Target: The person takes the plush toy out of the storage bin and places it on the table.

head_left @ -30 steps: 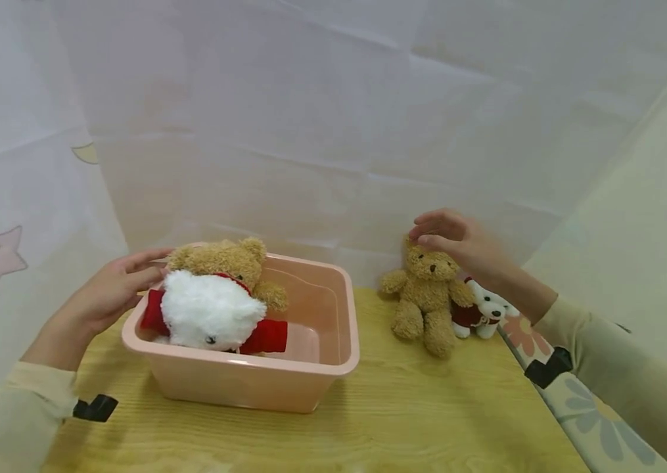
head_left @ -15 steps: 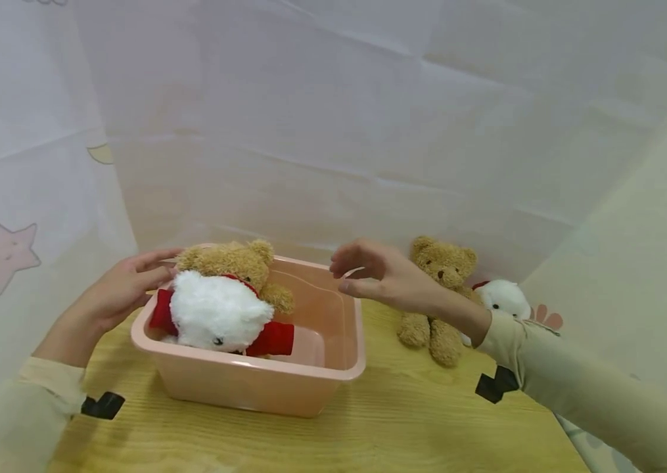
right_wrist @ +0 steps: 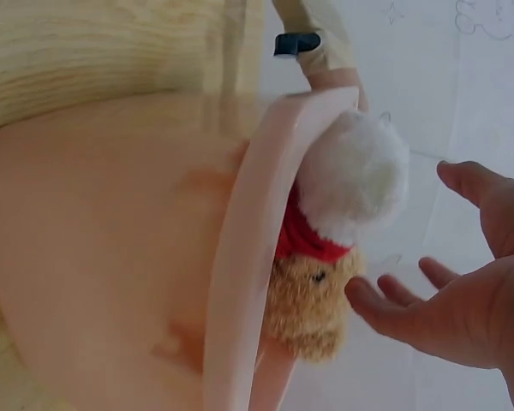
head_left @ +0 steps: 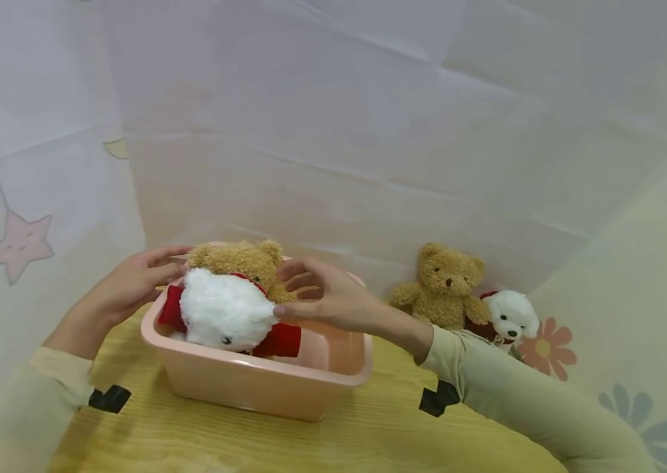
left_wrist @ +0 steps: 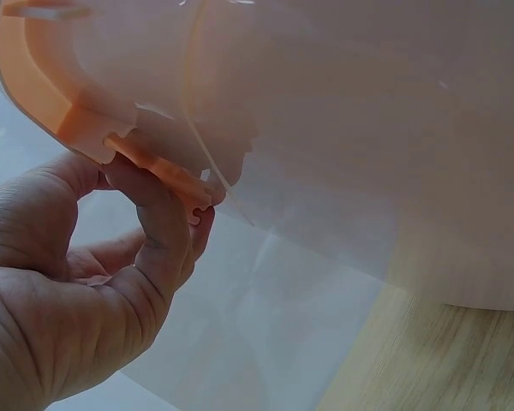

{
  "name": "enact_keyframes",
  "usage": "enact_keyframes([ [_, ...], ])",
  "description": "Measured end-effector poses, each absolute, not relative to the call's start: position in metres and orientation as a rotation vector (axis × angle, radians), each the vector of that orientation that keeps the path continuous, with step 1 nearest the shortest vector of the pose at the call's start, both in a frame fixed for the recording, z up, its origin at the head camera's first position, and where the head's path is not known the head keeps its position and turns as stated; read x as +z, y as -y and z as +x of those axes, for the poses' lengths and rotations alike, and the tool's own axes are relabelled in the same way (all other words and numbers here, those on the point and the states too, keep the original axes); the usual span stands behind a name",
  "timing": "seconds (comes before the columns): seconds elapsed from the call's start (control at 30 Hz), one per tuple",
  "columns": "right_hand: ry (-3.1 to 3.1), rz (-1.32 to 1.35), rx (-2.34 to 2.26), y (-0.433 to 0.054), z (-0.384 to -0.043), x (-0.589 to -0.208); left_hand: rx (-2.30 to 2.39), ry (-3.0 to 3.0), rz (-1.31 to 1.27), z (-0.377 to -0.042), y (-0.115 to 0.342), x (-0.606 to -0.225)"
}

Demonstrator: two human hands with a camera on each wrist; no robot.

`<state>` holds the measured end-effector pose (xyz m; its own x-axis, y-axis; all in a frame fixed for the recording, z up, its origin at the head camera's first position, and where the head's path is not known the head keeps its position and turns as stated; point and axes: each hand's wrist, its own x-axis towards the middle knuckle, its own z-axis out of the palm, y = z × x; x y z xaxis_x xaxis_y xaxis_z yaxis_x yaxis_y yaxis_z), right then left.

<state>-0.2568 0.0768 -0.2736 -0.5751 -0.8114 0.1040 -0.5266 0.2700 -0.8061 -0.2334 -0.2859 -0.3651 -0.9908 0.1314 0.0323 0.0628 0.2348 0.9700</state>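
A pink plastic tub (head_left: 244,384) stands on the wooden table, with a white teddy bear (head_left: 223,309) in red clothes lying in front of a brown teddy bear (head_left: 238,257). At the tub's left end, my left hand (head_left: 123,292) grips the rim; its curled fingers show in the left wrist view against the tub's underside edge (left_wrist: 158,171). Over the tub, my right hand (head_left: 333,295) has its fingers spread beside the two bears. In the right wrist view this hand (right_wrist: 463,300) looks apart from the white bear (right_wrist: 351,180) and holds nothing.
To the tub's right, another brown teddy bear (head_left: 445,286) sits against the back sheet. Beside it leans a small white bear (head_left: 509,318) in dark red, partly hidden by my right sleeve. Pale sheets enclose the table (head_left: 368,420) at the back and sides.
My right hand has moved left from the brown bear at the right to above the tub. The left hand stays at the tub's left end. The head view has shifted slightly.
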Motion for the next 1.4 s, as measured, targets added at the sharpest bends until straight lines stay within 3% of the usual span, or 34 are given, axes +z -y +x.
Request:
enact_keyframes([
  [0.4, -2.461, -1.315, -0.975, -0.031, -0.234, -0.297, 1.929, -2.403, 0.206, -0.234, 0.284, -0.365],
  [0.73, -2.596, -1.267, -0.899, -0.019, -0.227, -0.305, 1.921, -2.405, 0.214, -0.234, 0.282, -0.361],
  [1.4, -2.565, -1.445, -0.873, -0.022, -0.244, -0.307, 1.952, -2.363, 0.227, -0.233, 0.286, -0.364],
])
